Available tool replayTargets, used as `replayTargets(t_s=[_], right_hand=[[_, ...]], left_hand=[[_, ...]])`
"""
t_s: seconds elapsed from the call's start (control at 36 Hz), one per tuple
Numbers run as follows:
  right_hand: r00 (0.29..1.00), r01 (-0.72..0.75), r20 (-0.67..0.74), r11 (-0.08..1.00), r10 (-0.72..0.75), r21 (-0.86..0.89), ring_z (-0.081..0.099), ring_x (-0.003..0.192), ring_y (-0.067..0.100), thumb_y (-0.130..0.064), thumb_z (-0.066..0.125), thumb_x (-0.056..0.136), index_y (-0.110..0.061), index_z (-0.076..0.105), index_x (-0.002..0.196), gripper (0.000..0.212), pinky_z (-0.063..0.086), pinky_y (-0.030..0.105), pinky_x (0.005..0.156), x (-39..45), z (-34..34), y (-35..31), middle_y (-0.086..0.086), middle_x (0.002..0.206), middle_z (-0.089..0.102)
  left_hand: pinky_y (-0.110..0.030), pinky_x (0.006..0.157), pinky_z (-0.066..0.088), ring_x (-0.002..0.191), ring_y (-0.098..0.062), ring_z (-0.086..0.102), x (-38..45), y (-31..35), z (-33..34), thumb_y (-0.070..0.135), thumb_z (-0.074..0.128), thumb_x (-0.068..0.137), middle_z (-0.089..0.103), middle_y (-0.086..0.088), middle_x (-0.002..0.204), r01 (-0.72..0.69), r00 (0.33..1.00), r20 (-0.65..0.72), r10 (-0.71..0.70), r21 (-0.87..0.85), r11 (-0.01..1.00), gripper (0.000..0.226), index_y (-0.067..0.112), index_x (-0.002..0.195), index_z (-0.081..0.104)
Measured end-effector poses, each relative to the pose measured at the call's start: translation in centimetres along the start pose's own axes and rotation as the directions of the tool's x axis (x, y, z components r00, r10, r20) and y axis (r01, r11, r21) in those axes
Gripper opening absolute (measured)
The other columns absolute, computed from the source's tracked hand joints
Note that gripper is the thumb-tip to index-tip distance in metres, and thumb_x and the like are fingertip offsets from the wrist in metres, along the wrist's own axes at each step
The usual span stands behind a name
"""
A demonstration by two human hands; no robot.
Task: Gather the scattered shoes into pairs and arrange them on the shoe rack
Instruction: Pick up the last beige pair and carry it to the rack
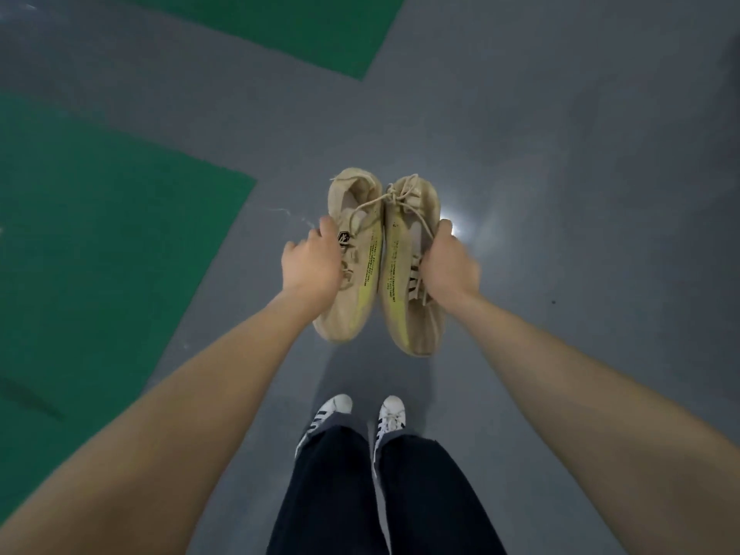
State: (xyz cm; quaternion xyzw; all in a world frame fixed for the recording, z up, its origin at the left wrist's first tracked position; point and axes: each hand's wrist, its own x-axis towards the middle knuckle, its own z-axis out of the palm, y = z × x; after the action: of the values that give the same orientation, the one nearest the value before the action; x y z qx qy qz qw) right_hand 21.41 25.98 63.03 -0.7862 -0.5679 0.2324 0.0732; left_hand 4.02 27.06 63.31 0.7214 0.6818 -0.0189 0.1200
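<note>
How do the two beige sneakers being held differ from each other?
The left beige sneaker, held by the left hand, shows its open collar and a black tongue logo. The right beige sneaker, held by the right hand, shows bunched laces on top. Both are beige knit with a yellow stripe, side by side.

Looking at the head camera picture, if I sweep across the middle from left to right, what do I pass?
Green mat → left hand → left beige sneaker → right beige sneaker → right hand → bare grey floor.
</note>
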Motion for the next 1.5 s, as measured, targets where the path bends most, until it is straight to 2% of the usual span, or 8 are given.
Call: replayTargets(t_s=[0.28, 0.42, 0.58, 0.69, 0.83, 1.03, 1.17, 1.5], right_hand=[[0.929, -0.309, -0.183, 0.947, 0.320, 0.089, 0.055, 0.082, 0.031, -0.010, 0.035, 0.094, -0.008, 0.038, 0.106, 0.013, 0.036, 0.035, 0.063, -7.0, -7.4, 5.5, 0.014, 0.100, 0.060], [0.792, -0.508, -0.255, 0.830, 0.555, 0.229, 0.046, 0.073, 0.028, -0.007, 0.034, 0.093, -0.008, 0.037, 0.105, 0.013, 0.035, 0.035, 0.061, -13.0, -8.8, 10.0, 0.008, 0.089, 0.052], [0.563, -0.695, -0.276, 0.627, 0.779, 0.351, 0.048, 0.071, 0.028, -0.010, 0.030, 0.095, -0.007, 0.037, 0.107, 0.014, 0.037, 0.035, 0.059, -21.5, -9.2, 15.8, 0.007, 0.085, 0.049], [0.418, -0.760, -0.268, 0.496, 0.868, 0.421, 0.048, 0.070, 0.027, -0.008, 0.029, 0.095, -0.007, 0.037, 0.108, 0.015, 0.035, 0.034, 0.057, -27.9, -9.2, 20.2, 0.007, 0.086, 0.051], [0.233, -0.796, -0.243, 0.328, 0.942, 0.509, 0.050, 0.069, 0.027, -0.009, 0.030, 0.096, -0.007, 0.037, 0.108, 0.015, 0.036, 0.034, 0.056, -35.9, -9.3, 26.0, 0.008, 0.087, 0.055], [0.050, -0.802, -0.246, 0.186, 0.968, 0.568, 0.050, 0.066, 0.027, -0.010, 0.034, 0.095, -0.008, 0.033, 0.117, 0.022, 0.034, 0.033, 0.050, -48.5, -10.9, 34.8, 0.007, 0.082, 0.052], [-0.084, -0.794, -0.253, 0.088, 0.964, 0.601, 0.050, 0.065, 0.027, -0.009, 0.035, 0.094, -0.009, 0.032, 0.120, 0.026, 0.037, 0.034, 0.053, -57.1, -12.3, 40.1, 0.007, 0.081, 0.051], [-0.314, -0.730, -0.206, -0.097, 0.927, 0.676, 0.046, 0.056, 0.021, -0.004, 0.033, 0.092, -0.009, 0.033, 0.121, 0.030, 0.033, 0.031, 0.046, -71.9, -13.4, 51.0, 0.002, 0.070, 0.046]], left_hand=[[-0.035, 0.063, 0.038, 0.084, -0.031, 0.058, -1.7, 9.0, -5.3, 0.000, 0.039, 0.091, 0.057, -0.012, 0.102, -0.384, 0.921, 0.060, 0.384, -0.017, 0.923, 0.019, 0.006, 0.110, 0.037], [-0.035, 0.065, 0.037, 0.084, -0.030, 0.057, -3.9, 14.7, -5.3, 0.004, 0.039, 0.091, 0.056, -0.010, 0.103, -0.608, 0.787, 0.124, 0.604, -0.011, 0.794, 0.020, 0.007, 0.110, 0.035], [-0.037, 0.070, 0.041, 0.098, -0.033, 0.058, -9.9, 23.0, -3.4, 0.007, 0.048, 0.090, 0.054, -0.014, 0.114, -0.822, 0.554, 0.250, 0.794, 0.014, 0.569, 0.031, 0.005, 0.118, 0.035], [-0.035, 0.065, 0.038, 0.094, -0.034, 0.059, -15.4, 28.2, -1.6, 0.003, 0.044, 0.091, 0.056, -0.015, 0.112, -0.920, 0.377, 0.292, 0.879, 0.007, 0.393, 0.028, 0.004, 0.117, 0.035], [-0.035, 0.068, 0.038, 0.098, -0.033, 0.060, -23.6, 35.4, 0.6, 0.004, 0.046, 0.092, 0.056, -0.015, 0.116, -0.975, 0.219, 0.348, 0.912, 0.035, 0.221, 0.033, 0.003, 0.123, 0.032], [-0.033, 0.064, 0.038, 0.093, -0.031, 0.060, -37.1, 44.5, 3.3, 0.002, 0.048, 0.092, 0.056, -0.014, 0.114, -1.000, 0.000, 0.348, 0.937, 0.016, -0.006, 0.036, 0.002, 0.124, 0.032], [-0.032, 0.065, 0.039, 0.093, -0.031, 0.060, -47.1, 49.8, 4.5, -0.001, 0.044, 0.091, 0.057, -0.014, 0.112, -0.995, -0.103, 0.333, 0.937, -0.040, -0.095, 0.030, 0.003, 0.119, 0.034], [-0.036, 0.068, 0.039, 0.094, -0.033, 0.058, -64.4, 61.0, 8.0, -0.002, 0.044, 0.090, 0.053, -0.015, 0.114, -0.946, -0.324, 0.351, 0.879, -0.093, -0.311, 0.036, 0.002, 0.124, 0.033]])
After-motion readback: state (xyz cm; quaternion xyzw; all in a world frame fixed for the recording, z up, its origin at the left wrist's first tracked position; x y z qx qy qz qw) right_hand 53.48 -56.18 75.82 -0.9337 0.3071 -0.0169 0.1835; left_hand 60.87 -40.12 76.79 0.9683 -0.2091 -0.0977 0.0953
